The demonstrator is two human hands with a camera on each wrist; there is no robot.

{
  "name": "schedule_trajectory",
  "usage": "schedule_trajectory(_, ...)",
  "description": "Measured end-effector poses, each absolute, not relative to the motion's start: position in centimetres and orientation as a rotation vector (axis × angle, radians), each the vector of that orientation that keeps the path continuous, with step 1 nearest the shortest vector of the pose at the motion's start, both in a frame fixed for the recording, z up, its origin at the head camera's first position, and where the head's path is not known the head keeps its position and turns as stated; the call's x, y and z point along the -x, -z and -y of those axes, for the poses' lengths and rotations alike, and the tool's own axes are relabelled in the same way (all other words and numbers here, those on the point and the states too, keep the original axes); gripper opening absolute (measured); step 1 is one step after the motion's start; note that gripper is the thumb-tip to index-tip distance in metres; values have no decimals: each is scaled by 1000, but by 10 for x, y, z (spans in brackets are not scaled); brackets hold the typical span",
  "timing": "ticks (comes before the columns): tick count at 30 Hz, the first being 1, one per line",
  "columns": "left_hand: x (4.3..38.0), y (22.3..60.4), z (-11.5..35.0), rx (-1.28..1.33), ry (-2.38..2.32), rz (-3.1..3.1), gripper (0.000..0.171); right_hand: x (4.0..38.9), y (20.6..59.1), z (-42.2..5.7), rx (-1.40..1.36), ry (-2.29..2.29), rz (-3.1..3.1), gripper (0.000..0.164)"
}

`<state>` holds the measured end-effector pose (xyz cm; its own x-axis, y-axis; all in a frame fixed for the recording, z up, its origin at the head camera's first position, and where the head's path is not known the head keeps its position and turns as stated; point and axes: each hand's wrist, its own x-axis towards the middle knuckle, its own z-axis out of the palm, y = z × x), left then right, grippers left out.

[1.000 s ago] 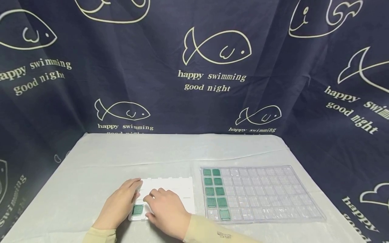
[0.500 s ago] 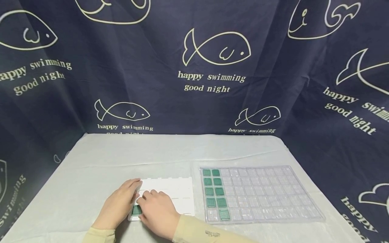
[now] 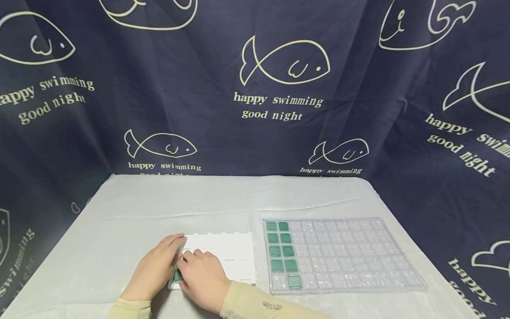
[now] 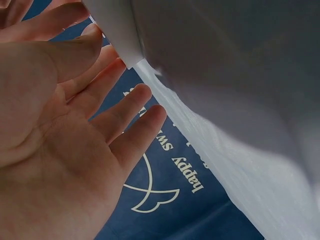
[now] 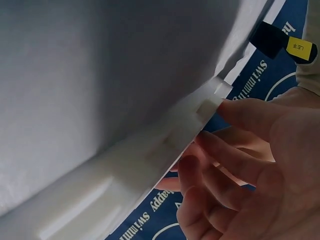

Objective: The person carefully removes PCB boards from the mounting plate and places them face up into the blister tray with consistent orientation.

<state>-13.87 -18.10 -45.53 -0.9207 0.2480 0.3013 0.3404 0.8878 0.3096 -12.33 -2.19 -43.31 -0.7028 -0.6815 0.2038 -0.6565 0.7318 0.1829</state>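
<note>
In the head view, a white tray [image 3: 217, 243] with notched edges lies at the front of the table. My left hand [image 3: 157, 266] rests along its left edge, the fingers mostly straight. The left wrist view shows that hand's thumb and fingertips at the tray's edge. At the tray's lower left sits a green square circuit board [image 3: 176, 277], partly covered by my right hand [image 3: 205, 277]. The right thumb and index finger are by the board, set apart; their contact with it is hidden. In the right wrist view, the other fingers of the right hand [image 5: 235, 170] are bent.
To the right lies a clear plastic tray [image 3: 346, 290] divided into many compartments. Several green circuit boards [image 3: 287, 251] fill most of its two left columns. A pale cloth covers the table [image 3: 239, 199], and a dark blue fish-print curtain [image 3: 223, 128] hangs around it.
My right hand has moved left across the white tray and now covers more of the green circuit board. The left hand stays on the tray's edge.
</note>
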Motion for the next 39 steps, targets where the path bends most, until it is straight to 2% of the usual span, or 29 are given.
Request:
schedule_trajectory(17, 137, 455, 179, 408, 515, 2829, 37, 125, 431, 25, -1074, 84, 2720, 28)
schedule_trajectory(30, 137, 455, 181, 459, 522, 2758, 39, 124, 423, 16, -1071, 55, 2656, 34)
schedule_trajectory(39, 136, 453, 181, 452, 521, 2766, 39, 118, 415, -2, -1039, 8, 2621, 17)
